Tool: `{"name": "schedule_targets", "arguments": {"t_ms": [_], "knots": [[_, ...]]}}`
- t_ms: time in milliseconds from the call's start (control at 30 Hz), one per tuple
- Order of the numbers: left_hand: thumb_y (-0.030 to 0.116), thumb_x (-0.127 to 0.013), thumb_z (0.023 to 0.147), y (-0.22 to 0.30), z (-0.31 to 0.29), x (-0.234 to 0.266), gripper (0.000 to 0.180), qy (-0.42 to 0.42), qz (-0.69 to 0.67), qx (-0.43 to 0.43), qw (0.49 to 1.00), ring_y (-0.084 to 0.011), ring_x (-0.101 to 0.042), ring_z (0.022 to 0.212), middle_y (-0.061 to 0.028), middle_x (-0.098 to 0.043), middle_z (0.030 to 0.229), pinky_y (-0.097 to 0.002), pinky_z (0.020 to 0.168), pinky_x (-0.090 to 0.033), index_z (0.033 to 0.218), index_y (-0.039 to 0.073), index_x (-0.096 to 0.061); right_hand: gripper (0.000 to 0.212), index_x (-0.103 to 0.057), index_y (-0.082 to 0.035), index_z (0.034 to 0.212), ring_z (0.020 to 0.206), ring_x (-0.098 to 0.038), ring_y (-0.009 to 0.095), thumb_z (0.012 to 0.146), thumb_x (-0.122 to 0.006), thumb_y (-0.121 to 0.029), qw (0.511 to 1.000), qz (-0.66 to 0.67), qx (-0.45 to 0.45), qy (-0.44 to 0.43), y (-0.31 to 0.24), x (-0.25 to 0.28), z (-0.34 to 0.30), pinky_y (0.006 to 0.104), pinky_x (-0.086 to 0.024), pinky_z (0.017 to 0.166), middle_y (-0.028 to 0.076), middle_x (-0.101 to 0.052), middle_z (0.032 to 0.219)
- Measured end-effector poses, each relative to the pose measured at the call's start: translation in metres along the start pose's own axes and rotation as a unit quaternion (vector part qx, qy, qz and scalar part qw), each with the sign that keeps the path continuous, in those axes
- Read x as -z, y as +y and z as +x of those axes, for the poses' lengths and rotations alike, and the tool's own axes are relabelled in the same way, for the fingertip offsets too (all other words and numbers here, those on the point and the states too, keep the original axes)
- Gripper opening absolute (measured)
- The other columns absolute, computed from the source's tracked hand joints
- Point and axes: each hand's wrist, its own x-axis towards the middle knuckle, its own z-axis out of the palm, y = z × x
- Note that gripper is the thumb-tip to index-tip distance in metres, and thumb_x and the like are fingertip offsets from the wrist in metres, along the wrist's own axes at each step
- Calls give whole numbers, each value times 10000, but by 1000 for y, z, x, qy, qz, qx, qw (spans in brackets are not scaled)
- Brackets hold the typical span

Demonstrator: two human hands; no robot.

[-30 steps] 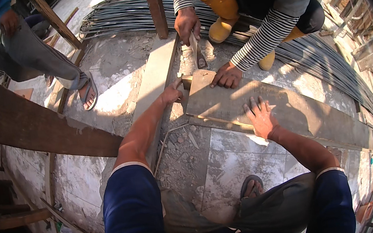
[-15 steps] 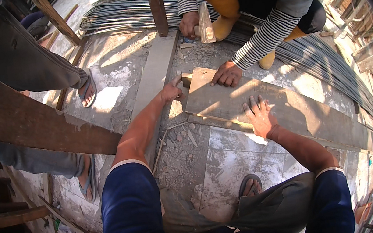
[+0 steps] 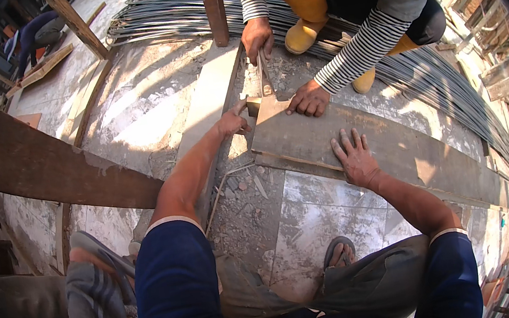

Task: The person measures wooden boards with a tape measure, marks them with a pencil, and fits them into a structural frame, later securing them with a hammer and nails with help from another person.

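While we looked down from our head camera, our right hand [image 3: 354,160] lay flat with fingers spread wide on a long grey wooden plank [image 3: 389,154], holding nothing. That plank lay on the dusty concrete floor [image 3: 151,108] and ran from the middle of the scene away to the right. Our left hand [image 3: 232,123] was curled at the plank's left end, touching the corner; we could not tell whether it gripped anything. Just beyond that corner, a co-worker in a striped sleeve [image 3: 356,55] and yellow boots [image 3: 306,17] crouched on the far side. One of that person's hands [image 3: 307,98] pressed on the plank's far edge, and the other [image 3: 256,36] held a hand saw [image 3: 265,83] at the plank's end. Bundled steel rods [image 3: 184,14] lay beyond, and our sandalled foot [image 3: 341,254] rested near us.
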Motion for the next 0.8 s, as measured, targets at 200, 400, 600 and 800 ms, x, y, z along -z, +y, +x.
{"name": "schedule_targets", "arguments": {"t_ms": [200,400,600,800], "knots": [[-96,-502,729,-9,2,5,912,11,-36,8,999,-239,-679,858,-64,-327,1594,-325,691,-568,1564,204,-290,755,-332,-73,1504,1394,-264,561,814,-626,-155,1000,20,10,9,-4,2,2,671,-251,1119,282,-259,1545],[-65,-525,727,-8,2,7,889,9,-23,3,1000,-231,-672,869,-71,-321,1595,-340,722,-570,1552,190,-312,744,-357,-71,1487,1395,-256,567,798,-623,-154,998,43,1,43,-3,-9,3,692,-244,1111,290,-256,1540],[-2,-578,747,-11,6,4,844,21,-34,-13,999,-195,-662,889,-63,-355,1579,-340,734,-556,1538,170,-340,755,-357,-77,1488,1392,-257,564,792,-635,-167,998,36,-3,45,-2,-13,1,689,-242,1115,289,-255,1539],[98,-604,802,-10,22,21,686,55,-17,14,998,-176,-633,954,-57,-530,1440,-329,753,-506,1472,132,-458,781,-347,-87,1496,1390,-261,557,784,-653,-184,999,28,-5,30,-3,-2,1,677,-249,1119,283,-259,1538]]}}
